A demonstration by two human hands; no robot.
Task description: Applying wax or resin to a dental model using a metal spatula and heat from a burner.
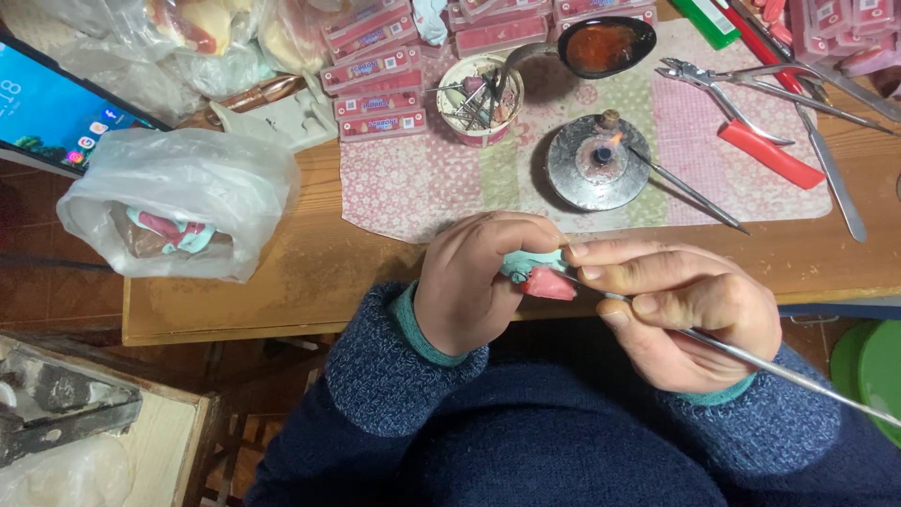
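Note:
My left hand (474,282) grips a small dental cast (535,272), pale green with a pink wax part, just below the front edge of the wooden table (310,272). My right hand (680,310) holds a thin metal carving tool (751,361) like a pen, its tip touching the pink wax. The tool's long handle runs down to the right past my sleeve. Both hands are close together, fingertips almost touching over the cast.
A small lit spirit burner (598,161) stands on a patchwork cloth (422,188), a metal probe (690,192) beside it. Pliers (741,108), a dark spoon (605,47), a cup of burs (481,99), pink boxes (375,94), a plastic bag (178,202) and a tablet (52,108) lie around.

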